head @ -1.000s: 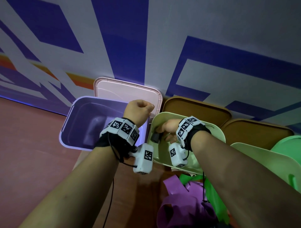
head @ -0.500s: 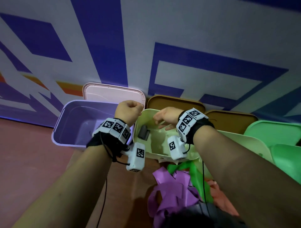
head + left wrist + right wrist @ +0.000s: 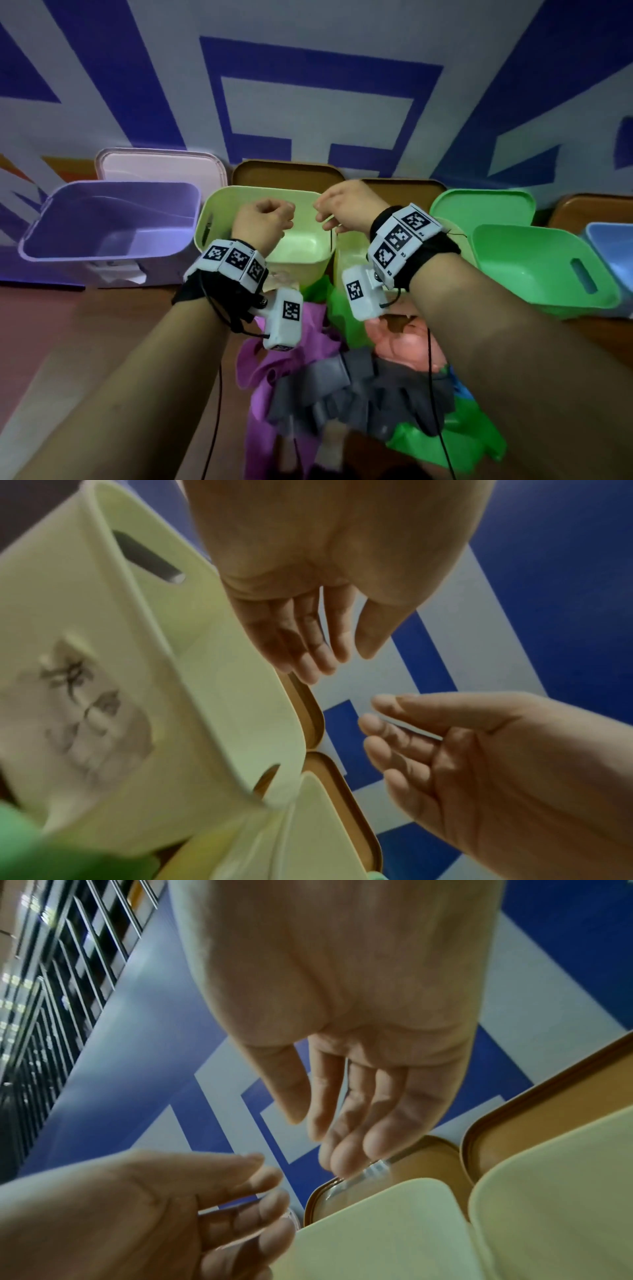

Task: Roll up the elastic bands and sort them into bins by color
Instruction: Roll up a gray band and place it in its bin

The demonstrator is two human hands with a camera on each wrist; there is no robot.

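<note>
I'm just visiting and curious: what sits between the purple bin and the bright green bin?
In the head view, two pale yellow-green bins stand side by side between the purple bin and the bright green bin. Both hands hover above them.

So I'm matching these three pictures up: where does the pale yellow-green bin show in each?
Head: the pale yellow-green bin sits centre, just beyond the hands, right of the purple bin.
Left wrist: its outer wall and handle slot fill the left half.
Right wrist: only pale rims at lower right; which bin is unclear.
Shared landmark: the brown lid behind it.
</note>
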